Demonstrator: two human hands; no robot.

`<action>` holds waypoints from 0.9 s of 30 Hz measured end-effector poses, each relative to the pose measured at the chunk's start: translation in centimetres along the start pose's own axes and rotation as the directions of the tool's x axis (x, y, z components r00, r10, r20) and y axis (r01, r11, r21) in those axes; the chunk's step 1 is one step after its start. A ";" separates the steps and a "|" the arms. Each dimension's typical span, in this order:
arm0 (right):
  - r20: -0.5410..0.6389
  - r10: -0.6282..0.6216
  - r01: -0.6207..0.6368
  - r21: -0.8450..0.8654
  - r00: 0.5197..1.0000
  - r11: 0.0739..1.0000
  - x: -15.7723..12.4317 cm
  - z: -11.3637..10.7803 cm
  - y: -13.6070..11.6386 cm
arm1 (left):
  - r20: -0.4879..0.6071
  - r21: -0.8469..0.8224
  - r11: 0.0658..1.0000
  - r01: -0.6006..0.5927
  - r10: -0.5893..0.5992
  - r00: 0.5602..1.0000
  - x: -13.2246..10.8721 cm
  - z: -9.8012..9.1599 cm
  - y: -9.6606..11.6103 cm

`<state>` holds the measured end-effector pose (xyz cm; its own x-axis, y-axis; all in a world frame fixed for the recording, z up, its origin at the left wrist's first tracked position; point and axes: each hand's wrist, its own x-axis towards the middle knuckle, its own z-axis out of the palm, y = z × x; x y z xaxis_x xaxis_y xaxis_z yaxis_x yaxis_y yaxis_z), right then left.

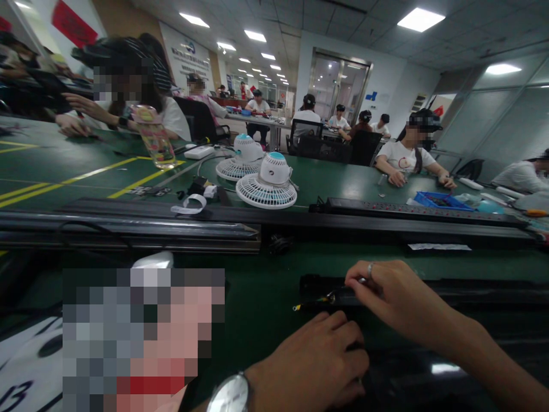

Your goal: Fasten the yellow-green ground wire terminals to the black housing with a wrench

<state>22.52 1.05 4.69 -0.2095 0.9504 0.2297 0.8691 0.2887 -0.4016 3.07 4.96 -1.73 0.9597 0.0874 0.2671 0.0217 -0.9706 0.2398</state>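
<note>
Right hand (392,286) is bunching over black housing (315,282); left hand (315,355), at its eight o'clock, is curling; each grip's hold is indeterminable. Ring-terminal wire (297,308) is protruding, apparently awaiting connection.

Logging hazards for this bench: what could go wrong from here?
1. The wire end sticks out beside the black bar, close to the left hand; it might get snagged or bent.
2. The ring on the right hand is near the bar and could scratch it.
3. The watch on the left wrist could knock the bench.
</note>
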 end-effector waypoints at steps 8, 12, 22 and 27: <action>-0.014 0.009 -0.009 -0.002 1.000 1.000 0.1 0.0 0.1 | 0.041 -0.106 0.994 0.008 -0.003 0.999 0.0 -0.9 0.0; -0.038 0.013 -0.014 -0.013 0.999 1.000 0.2 -0.3 0.2 | 0.092 -0.109 0.994 0.015 -0.005 0.996 0.0 -1.7 0.1; -0.057 0.093 -0.089 0.081 0.994 0.993 0.5 -1.6 0.8 | 0.103 0.072 0.997 0.021 -0.028 0.994 0.4 -1.8 1.1; -0.013 0.147 -0.141 0.216 0.989 0.966 0.6 -1.6 1.6 | 0.091 0.059 0.998 0.023 -0.029 0.995 0.5 -1.8 0.9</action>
<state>24.47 1.92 5.61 -0.0731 0.9810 0.1797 0.7724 0.1697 -0.6121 3.08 4.50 0.33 0.9802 0.0943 0.1739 0.0605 -0.9799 0.1901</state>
